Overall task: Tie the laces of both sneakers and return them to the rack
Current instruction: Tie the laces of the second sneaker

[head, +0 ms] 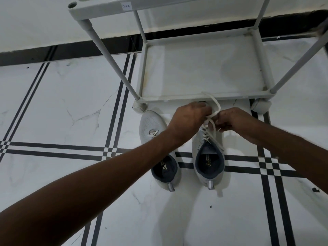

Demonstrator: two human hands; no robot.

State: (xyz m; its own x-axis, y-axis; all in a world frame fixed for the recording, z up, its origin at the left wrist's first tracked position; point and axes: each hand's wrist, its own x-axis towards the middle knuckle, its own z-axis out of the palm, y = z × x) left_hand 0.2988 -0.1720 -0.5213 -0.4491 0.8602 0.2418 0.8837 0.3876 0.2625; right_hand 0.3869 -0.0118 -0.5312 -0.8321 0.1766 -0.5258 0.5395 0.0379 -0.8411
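Observation:
Two light grey sneakers with dark linings stand side by side on the tiled floor, toes toward the rack. My left hand (190,119) and my right hand (232,121) meet over the front of the right sneaker (209,166), each pinching its white lace (215,105). A loop of that lace rises between the hands up to the rack's bottom shelf edge. The left sneaker (156,125) lies partly under my left forearm; a small piece of its lace shows on top.
The grey rack (200,99) stands just beyond the shoes, with its bottom shelf bare and a wheel (139,107) at each front corner. Its slanted legs rise toward an upper shelf (106,9). The white wall with a black skirting lies behind.

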